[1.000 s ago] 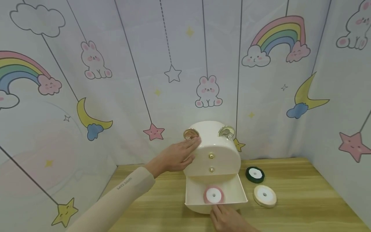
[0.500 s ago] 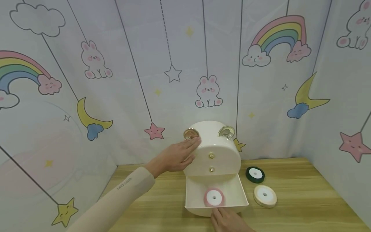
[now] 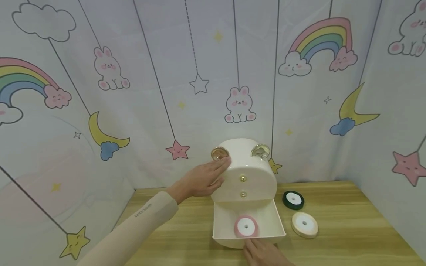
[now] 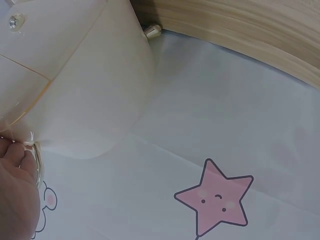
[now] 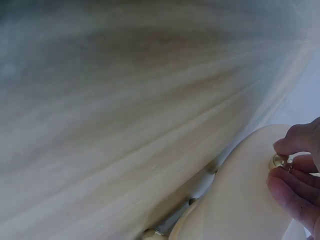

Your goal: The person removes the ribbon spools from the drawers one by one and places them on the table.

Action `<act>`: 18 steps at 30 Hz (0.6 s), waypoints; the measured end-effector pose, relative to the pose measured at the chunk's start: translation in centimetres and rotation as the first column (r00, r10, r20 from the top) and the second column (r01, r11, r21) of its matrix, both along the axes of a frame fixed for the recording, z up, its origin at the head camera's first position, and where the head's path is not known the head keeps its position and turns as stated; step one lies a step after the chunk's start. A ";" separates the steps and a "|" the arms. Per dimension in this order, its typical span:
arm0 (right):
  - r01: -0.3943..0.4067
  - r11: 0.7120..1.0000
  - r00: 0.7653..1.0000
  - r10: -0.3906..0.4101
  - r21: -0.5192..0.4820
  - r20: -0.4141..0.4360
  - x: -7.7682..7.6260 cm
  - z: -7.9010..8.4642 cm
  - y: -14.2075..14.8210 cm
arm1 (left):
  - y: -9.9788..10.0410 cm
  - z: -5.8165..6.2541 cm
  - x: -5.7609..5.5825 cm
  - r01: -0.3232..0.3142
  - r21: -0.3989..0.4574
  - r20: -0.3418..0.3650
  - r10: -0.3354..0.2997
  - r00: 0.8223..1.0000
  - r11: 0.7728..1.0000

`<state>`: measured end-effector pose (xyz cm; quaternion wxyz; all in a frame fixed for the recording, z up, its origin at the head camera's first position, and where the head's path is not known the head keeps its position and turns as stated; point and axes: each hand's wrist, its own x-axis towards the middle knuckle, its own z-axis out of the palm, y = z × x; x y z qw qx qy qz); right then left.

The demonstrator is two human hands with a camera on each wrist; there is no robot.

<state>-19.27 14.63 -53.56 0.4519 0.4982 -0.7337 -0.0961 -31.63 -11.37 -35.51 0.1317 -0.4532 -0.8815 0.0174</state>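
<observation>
A cream storage box (image 3: 241,151) with a rounded top and gold ears stands on the table, its bottom drawer (image 3: 267,214) pulled out. Inside the drawer lies a pink ribbon spool (image 3: 240,227) with a white centre. My left hand (image 3: 204,178) rests on the box's upper left side, fingers stretched beside the gold ear (image 3: 217,150); the left wrist view shows part of that hand (image 4: 17,195). At the drawer front, my right hand (image 3: 264,253) pinches a gold knob (image 5: 276,161), seen between thumb and fingers in the right wrist view.
Right of the box lie a dark green ribbon spool (image 3: 293,200) and a cream ribbon spool (image 3: 304,224) on the wooden table (image 3: 352,221). A printed cloth (image 3: 149,111) with rainbows, stars and rabbits hangs close behind and at both sides.
The drawer has come slightly farther out towards me, with my right hand on its knob and the pink spool inside it. My left hand has stayed on the box.
</observation>
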 end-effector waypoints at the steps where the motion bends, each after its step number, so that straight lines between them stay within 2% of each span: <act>1: -0.001 1.000 1.000 0.001 0.007 0.002 0.0 0.1 0.1 | 0.0 0.0 0.0 0.001 0.002 -0.002 -0.001 1.000 1.000; 6: -0.019 0.999 1.000 0.019 0.049 -0.008 -0.2 0.7 0.3 | 0.0 -0.1 -0.1 0.003 0.002 -0.001 -0.003 1.000 1.000; 11: -0.045 0.997 0.999 0.043 0.068 0.027 -0.1 2.0 0.2 | 0.0 -0.1 -0.1 0.010 0.001 -0.010 -0.010 1.000 1.000; 13: -0.070 0.997 0.997 0.070 0.036 0.026 -0.2 2.5 0.2 | 0.0 -0.2 -0.1 0.011 0.003 -0.016 -0.011 1.000 1.000; 18: -0.117 0.989 0.993 0.114 -0.094 -0.041 -0.9 3.9 0.0 | 0.0 -0.1 0.0 0.006 0.003 -0.016 -0.006 1.000 1.000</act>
